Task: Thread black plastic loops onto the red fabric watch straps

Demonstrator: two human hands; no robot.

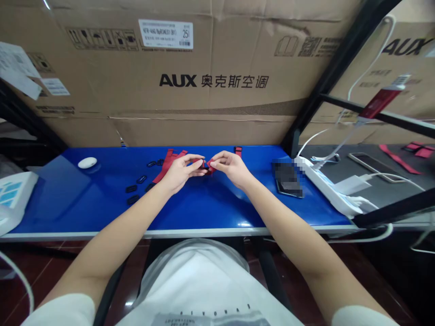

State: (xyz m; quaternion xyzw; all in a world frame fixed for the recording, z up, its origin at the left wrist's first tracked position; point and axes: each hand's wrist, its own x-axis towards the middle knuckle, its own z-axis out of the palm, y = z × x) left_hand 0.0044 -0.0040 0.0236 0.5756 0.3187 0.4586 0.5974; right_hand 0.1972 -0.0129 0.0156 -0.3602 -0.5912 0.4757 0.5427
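Note:
Over the middle of the blue table, my left hand (180, 173) pinches a small black buckle (205, 169) between thumb and fingers. Close beside it, my right hand (234, 169) is closed on a red webbing strap (210, 165), whose end meets the buckle. Fingers partly cover both pieces, so I cannot tell how far the strap is threaded. A pile of red straps (165, 171) lies just left of my left hand. Farther left are several loose black buckles (131, 188). Behind my right hand lies another red strap with a black buckle (238, 150).
A black phone (288, 180) lies right of my hands, beside a white power strip (331, 188) with cables. A round white object (87, 162) sits at the left, near a white device (16, 199). A large cardboard box (204, 104) stands behind the blue table (217, 213).

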